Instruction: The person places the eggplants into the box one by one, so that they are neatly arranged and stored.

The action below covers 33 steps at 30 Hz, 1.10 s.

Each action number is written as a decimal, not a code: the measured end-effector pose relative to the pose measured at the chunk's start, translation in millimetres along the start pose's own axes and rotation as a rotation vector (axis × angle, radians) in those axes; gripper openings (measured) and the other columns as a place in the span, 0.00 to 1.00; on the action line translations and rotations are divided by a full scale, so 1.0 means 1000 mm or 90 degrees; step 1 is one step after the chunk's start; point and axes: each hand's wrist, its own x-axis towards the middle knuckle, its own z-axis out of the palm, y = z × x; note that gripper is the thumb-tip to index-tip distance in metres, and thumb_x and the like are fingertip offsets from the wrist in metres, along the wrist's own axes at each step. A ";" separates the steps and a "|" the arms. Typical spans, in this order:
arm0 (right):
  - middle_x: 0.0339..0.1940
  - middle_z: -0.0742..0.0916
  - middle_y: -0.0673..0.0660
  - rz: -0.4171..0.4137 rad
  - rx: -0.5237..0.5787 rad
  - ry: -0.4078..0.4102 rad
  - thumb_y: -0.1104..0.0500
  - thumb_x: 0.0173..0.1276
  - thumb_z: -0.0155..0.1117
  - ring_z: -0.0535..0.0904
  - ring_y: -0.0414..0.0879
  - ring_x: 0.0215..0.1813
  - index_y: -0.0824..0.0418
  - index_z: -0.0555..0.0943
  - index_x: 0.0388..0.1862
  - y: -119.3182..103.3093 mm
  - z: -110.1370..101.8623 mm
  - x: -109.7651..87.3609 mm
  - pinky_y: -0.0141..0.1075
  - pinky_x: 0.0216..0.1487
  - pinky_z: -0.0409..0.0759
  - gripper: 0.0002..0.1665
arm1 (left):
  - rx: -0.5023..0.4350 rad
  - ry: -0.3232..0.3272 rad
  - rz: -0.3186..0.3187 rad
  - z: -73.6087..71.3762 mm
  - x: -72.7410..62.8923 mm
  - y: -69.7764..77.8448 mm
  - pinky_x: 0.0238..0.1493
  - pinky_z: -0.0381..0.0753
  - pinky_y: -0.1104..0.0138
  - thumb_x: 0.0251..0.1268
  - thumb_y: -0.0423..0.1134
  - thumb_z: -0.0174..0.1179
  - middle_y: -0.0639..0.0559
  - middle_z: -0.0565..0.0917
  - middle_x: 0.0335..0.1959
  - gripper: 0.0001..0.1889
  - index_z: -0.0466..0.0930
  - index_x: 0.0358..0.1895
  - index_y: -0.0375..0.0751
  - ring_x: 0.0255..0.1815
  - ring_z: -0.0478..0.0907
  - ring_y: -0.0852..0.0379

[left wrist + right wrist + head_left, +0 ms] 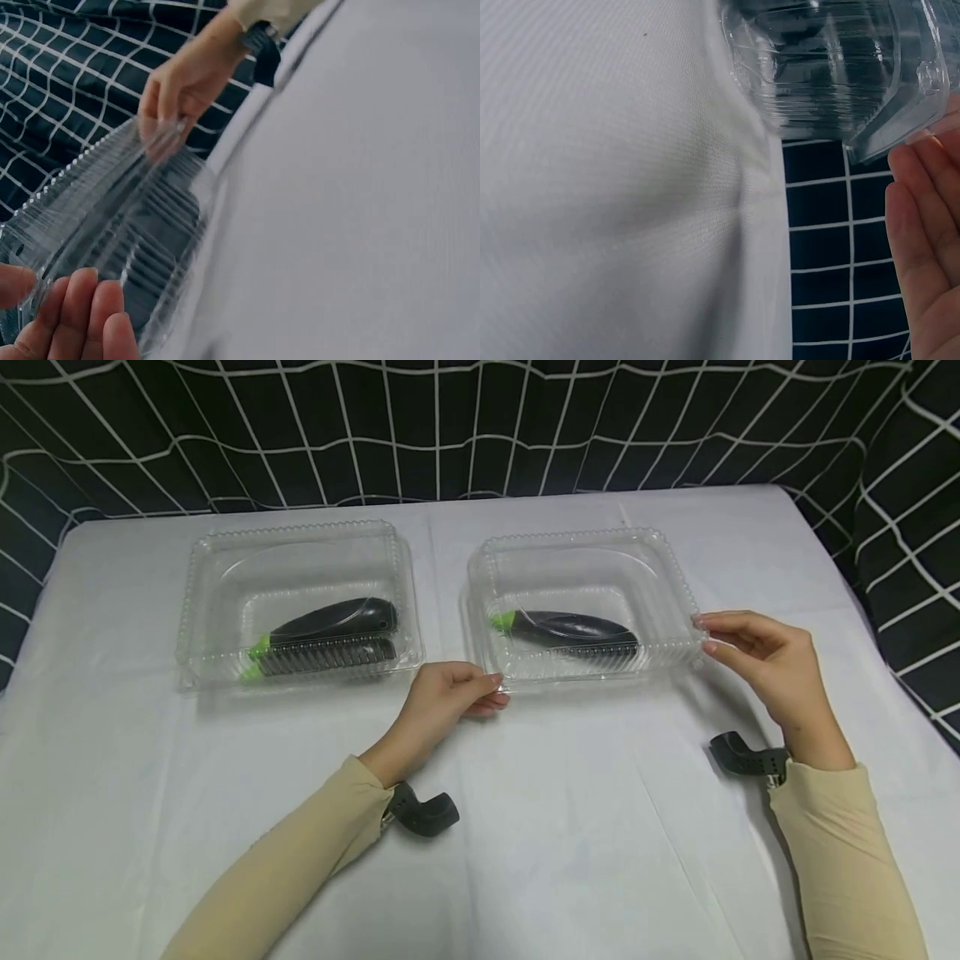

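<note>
A clear plastic clamshell box sits right of the table's middle with its lid down. Inside it lies a dark-handled tool with a bright green end; its exact kind is hard to tell through the plastic. My left hand pinches the box's near left corner between thumb and fingers. At the right side, near the front corner, my right hand pinches the rim. In the left wrist view, the clear box spans between both hands. The right wrist view has the right hand under the rim.
Left of it stands a second closed clear clamshell box, holding a dark tool with a green end. A white cloth covers the table. Dark fabric with a white grid hangs behind the far edge and along the sides.
</note>
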 end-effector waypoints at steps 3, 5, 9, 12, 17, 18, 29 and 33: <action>0.43 0.87 0.52 -0.002 -0.013 0.000 0.82 0.55 0.60 0.80 0.41 0.48 0.81 0.78 0.44 0.000 0.001 0.001 0.24 0.46 0.77 0.16 | -0.036 -0.007 -0.028 -0.002 0.001 0.000 0.45 0.82 0.61 0.65 0.31 0.56 0.41 0.85 0.31 0.10 0.80 0.39 0.22 0.33 0.83 0.57; 0.43 0.87 0.51 -0.002 -0.020 -0.001 0.82 0.55 0.60 0.81 0.41 0.48 0.81 0.78 0.44 0.000 0.000 -0.001 0.24 0.45 0.77 0.16 | -0.056 -0.014 -0.052 -0.001 0.000 -0.002 0.45 0.82 0.61 0.65 0.31 0.57 0.43 0.85 0.31 0.10 0.80 0.40 0.24 0.32 0.83 0.57; 0.43 0.87 0.51 -0.008 -0.010 -0.010 0.82 0.56 0.60 0.81 0.41 0.46 0.82 0.78 0.44 0.002 0.000 -0.003 0.23 0.43 0.78 0.15 | -0.065 -0.014 -0.057 -0.002 0.000 -0.005 0.46 0.81 0.62 0.65 0.31 0.57 0.44 0.85 0.31 0.10 0.80 0.41 0.25 0.33 0.83 0.56; 0.44 0.87 0.52 -0.011 0.014 -0.016 0.83 0.56 0.59 0.81 0.41 0.46 0.82 0.78 0.45 0.003 0.002 -0.002 0.23 0.44 0.78 0.15 | -0.064 -0.008 -0.048 -0.003 0.000 -0.005 0.46 0.81 0.61 0.65 0.31 0.56 0.43 0.85 0.32 0.09 0.80 0.40 0.25 0.34 0.83 0.55; 0.44 0.87 0.52 -0.018 0.007 -0.015 0.83 0.56 0.59 0.81 0.41 0.47 0.81 0.78 0.45 0.005 0.005 0.002 0.23 0.45 0.77 0.16 | -0.067 0.001 -0.032 -0.005 0.000 -0.005 0.45 0.81 0.63 0.66 0.31 0.56 0.42 0.85 0.34 0.09 0.80 0.40 0.25 0.34 0.83 0.57; 0.44 0.87 0.51 -0.019 0.006 -0.014 0.83 0.56 0.59 0.81 0.40 0.47 0.81 0.78 0.45 0.005 0.006 0.003 0.23 0.45 0.77 0.16 | -0.067 0.003 -0.029 -0.005 -0.001 -0.005 0.45 0.81 0.63 0.66 0.31 0.56 0.42 0.85 0.34 0.09 0.79 0.40 0.25 0.34 0.83 0.57; 0.44 0.87 0.51 -0.019 -0.004 0.008 0.81 0.57 0.59 0.81 0.40 0.48 0.81 0.78 0.45 0.005 0.009 0.003 0.23 0.47 0.76 0.15 | -0.086 0.015 -0.022 0.001 -0.004 -0.007 0.44 0.80 0.64 0.67 0.31 0.54 0.41 0.85 0.37 0.08 0.79 0.37 0.27 0.38 0.83 0.57; 0.45 0.87 0.49 -0.013 -0.034 0.011 0.80 0.58 0.60 0.80 0.39 0.49 0.80 0.79 0.46 0.005 0.010 0.002 0.23 0.47 0.76 0.15 | -0.096 0.023 -0.024 0.002 -0.006 -0.008 0.44 0.81 0.64 0.67 0.31 0.54 0.40 0.85 0.39 0.07 0.78 0.36 0.28 0.41 0.83 0.55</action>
